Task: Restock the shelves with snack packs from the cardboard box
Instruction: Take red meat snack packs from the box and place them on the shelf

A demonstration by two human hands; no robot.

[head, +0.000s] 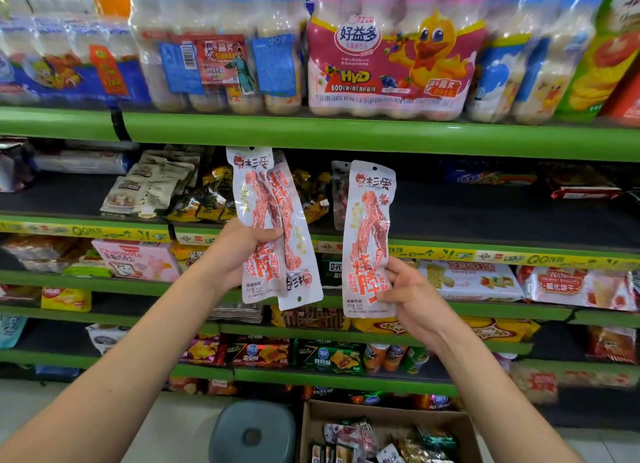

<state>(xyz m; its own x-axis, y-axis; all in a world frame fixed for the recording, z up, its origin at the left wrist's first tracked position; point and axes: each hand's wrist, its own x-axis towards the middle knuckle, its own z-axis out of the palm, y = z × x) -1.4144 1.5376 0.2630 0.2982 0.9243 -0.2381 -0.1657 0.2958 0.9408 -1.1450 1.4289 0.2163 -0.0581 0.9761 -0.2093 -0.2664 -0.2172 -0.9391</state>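
My left hand grips two long white-and-red snack packs, one upright and one upside down behind it, held up before the second shelf. My right hand pinches the lower edge of a third identical snack pack, upright and a little to the right. One more pack of the same kind leans on that shelf behind them. The cardboard box stands open on the floor below, with several mixed snack packs inside.
Green-edged shelves fill the view. Bottled drink multipacks sit on the top shelf. Small snack bags lie left on the second shelf; its right part is dark and bare. A grey round stool stands left of the box.
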